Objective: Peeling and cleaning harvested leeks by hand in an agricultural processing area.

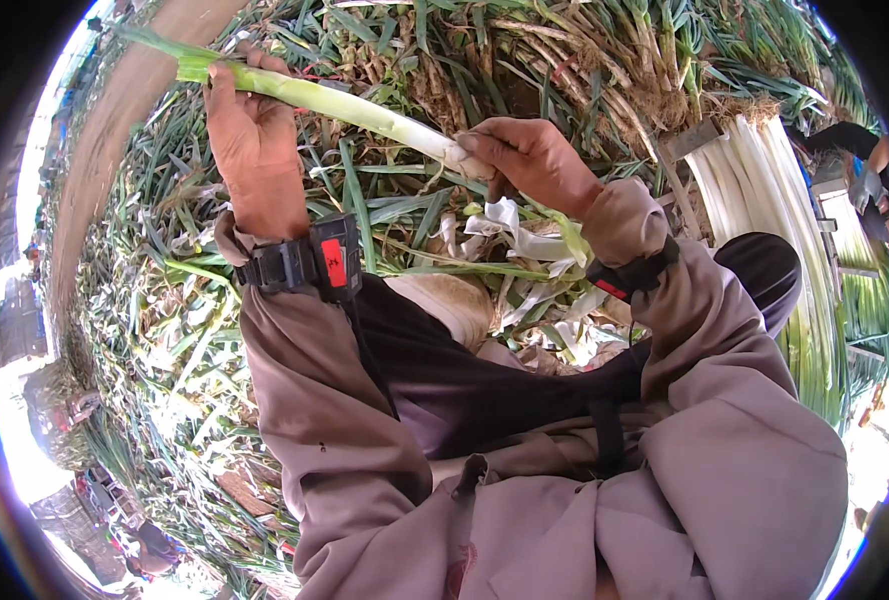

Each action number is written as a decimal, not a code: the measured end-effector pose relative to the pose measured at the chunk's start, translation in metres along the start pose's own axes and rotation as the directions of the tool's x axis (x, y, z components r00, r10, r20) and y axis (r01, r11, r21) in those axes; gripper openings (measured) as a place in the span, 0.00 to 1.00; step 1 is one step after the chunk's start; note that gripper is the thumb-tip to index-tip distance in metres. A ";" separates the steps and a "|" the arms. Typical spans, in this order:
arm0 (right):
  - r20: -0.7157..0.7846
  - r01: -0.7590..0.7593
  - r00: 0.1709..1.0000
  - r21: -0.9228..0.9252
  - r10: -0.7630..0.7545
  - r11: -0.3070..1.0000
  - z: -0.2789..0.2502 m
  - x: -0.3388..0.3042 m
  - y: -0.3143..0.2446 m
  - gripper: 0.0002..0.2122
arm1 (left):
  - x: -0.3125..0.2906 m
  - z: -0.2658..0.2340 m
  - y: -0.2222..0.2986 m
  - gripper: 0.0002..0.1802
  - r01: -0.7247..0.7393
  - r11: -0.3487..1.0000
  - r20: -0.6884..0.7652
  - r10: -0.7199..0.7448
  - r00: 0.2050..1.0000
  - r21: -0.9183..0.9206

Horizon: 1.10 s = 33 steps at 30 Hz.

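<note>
I hold one long leek (354,105) level in front of me, green at the left end and white at the right. My left hand (252,140) is closed around its green upper stalk. My right hand (532,160) grips the white root end, fingers pinched on it. Both wrists carry black bands, the left one with a red patch. Peeled white and green skins (524,250) lie on my lap below the hands.
A large heap of untrimmed leeks (584,60) with roots fills the ground ahead. A stack of cleaned white leeks (764,190) lies to the right. Another person's gloved hand (869,185) is at the far right. Leaf trimmings (164,300) cover the ground at left.
</note>
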State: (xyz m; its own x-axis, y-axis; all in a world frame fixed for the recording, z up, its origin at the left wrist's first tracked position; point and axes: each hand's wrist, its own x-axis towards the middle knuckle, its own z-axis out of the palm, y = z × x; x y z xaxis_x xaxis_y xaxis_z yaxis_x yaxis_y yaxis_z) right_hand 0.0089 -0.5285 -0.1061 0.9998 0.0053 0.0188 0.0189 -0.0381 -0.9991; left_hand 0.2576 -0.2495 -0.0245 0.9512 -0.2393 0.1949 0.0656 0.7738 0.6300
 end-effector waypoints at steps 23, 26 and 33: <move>-0.113 -0.159 0.976 -0.953 0.184 0.258 -0.108 0.048 0.050 0.11 | -0.023 0.041 0.003 0.27 0.263 0.845 0.322 -0.115 0.940 -0.465; 0.091 0.055 0.983 -0.976 0.163 0.213 -0.087 0.000 0.063 0.23 | -0.029 0.038 0.004 0.33 0.134 0.927 0.291 -0.029 0.956 -0.349; 0.319 0.101 0.948 -0.290 -0.004 0.952 0.019 0.054 -0.110 0.34 | -0.034 0.060 -0.021 0.21 -0.040 0.997 0.040 0.043 0.998 -0.072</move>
State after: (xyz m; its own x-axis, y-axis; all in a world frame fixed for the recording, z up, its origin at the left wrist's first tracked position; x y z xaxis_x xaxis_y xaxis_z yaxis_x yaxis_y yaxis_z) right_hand 0.0605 -0.5045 0.0043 0.9462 0.3235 0.0095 0.1208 -0.3258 -0.9377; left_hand 0.2058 -0.2929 0.0011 0.9404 -0.2289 0.2513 0.0492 0.8231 0.5658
